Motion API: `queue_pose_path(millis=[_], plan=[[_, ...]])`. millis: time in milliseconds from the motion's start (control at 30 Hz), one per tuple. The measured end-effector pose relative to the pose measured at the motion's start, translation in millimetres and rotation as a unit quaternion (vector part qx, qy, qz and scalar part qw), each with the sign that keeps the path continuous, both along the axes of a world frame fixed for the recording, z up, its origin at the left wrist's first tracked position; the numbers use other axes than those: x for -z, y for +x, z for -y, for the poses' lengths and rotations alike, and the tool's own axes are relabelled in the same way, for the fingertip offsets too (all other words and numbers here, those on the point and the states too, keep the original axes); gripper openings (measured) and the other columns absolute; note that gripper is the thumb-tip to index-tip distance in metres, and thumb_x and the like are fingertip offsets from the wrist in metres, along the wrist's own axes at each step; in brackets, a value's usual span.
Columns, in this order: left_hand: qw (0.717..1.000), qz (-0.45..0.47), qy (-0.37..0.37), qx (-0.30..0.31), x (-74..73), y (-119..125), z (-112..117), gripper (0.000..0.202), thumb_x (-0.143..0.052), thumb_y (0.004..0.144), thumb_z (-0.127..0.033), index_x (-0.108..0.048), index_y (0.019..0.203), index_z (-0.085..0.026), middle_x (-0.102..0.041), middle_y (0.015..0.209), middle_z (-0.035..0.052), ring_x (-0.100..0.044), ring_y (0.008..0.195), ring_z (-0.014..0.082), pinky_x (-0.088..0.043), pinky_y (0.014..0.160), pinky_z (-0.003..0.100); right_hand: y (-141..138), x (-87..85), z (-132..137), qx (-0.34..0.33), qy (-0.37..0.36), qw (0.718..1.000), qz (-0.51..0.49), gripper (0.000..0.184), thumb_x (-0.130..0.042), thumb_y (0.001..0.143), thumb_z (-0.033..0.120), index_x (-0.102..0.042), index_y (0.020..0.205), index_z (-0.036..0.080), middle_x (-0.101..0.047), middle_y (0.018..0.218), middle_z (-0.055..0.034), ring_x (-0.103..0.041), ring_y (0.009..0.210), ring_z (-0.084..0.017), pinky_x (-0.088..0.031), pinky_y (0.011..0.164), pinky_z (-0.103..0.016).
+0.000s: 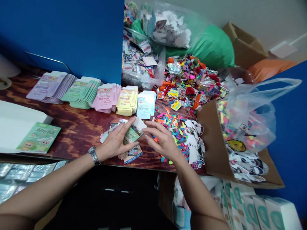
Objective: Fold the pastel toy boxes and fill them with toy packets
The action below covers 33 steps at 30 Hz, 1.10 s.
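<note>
Just above the wooden table, my left hand [117, 140] holds a small green printed carton [131, 136] between thumb and fingers. A white flap [140, 124] sticks up from the carton's far end. My right hand [164, 141] is on the other side, its fingertips at the flap's edge, thumb and fingers apart. Beneath my left hand lie loose printed cards [133, 158], partly hidden by it. Flat cartons stand in rows behind: purple [48, 85], green [81, 90], pink [105, 97], yellow [127, 98] and light blue [145, 104].
Small bright plastic pieces [173, 129] and white cutouts [193, 141] lie right of my hands. Beyond them is a heap of trinkets [188, 79]. An open cardboard box [213, 142] stands at the right. A larger green carton [40, 138] rests at the left. Blue partitions [57, 27] rise behind.
</note>
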<state>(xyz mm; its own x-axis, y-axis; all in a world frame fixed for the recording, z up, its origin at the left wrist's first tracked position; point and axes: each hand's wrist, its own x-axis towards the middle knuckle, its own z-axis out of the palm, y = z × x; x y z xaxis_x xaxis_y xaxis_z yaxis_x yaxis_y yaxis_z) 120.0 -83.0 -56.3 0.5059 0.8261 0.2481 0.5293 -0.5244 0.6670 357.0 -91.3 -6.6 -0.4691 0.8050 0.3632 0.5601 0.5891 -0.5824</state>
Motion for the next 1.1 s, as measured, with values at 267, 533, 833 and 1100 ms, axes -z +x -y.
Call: queue_pose_path(millis=[267, 533, 833, 1100], plan=[[0.999, -0.002, -0.017, 0.039, -3.2, -3.9, -2.6, 0.092, -0.066, 0.085, -0.045, -0.010, 0.157, -0.026, -0.038, 0.156, 0.0130, -0.047, 0.137, 0.0288, -0.044, 0.110, 0.041, 0.9, -3.6, -5.2, -0.033, -0.001, 0.999, 0.029, 0.014, -0.054, 0.097, 0.024, -0.068, 0.100, 0.020, -0.067, 0.117, -0.0108, -0.065, 0.109, -0.019, -0.055, 0.091, -0.032], [0.999, -0.008, 0.008, 0.049, -3.2, -1.9, -0.4, 0.098, -0.068, 0.085, -0.040, -0.004, 0.157, -0.026, -0.037, 0.157, 0.0138, -0.046, 0.139, 0.0292, -0.042, 0.111, 0.042, -9.9, -14.7, -5.4, 0.029, 0.014, 0.999, 0.000, 0.013, -0.057, 0.096, 0.024, -0.070, 0.096, 0.021, -0.066, 0.119, -0.0117, -0.063, 0.112, -0.020, -0.052, 0.096, -0.038], [0.999, 0.017, 0.013, 0.024, -5.1, -0.6, -0.7, 0.081, -0.068, 0.085, -0.043, -0.023, 0.151, -0.027, -0.052, 0.142, 0.0126, -0.057, 0.124, 0.0270, -0.050, 0.099, 0.040, -5.2, -9.7, 2.1, 0.005, -0.026, 1.000, 0.004, 0.030, -0.051, 0.098, 0.024, -0.065, 0.125, 0.022, -0.053, 0.140, -0.0139, -0.053, 0.131, -0.021, -0.048, 0.106, -0.041], [0.998, 0.030, 0.052, 0.021, -3.3, -1.3, 0.1, 0.064, -0.067, 0.085, -0.035, -0.035, 0.139, -0.024, -0.059, 0.125, 0.0113, -0.063, 0.109, 0.0229, -0.053, 0.091, 0.037, -33.1, 5.1, 18.8, 0.116, -0.013, 0.988, -0.102, 0.034, -0.057, 0.095, 0.020, -0.058, 0.129, 0.024, -0.068, 0.115, -0.0076, -0.067, 0.102, -0.017, -0.058, 0.084, -0.028]])
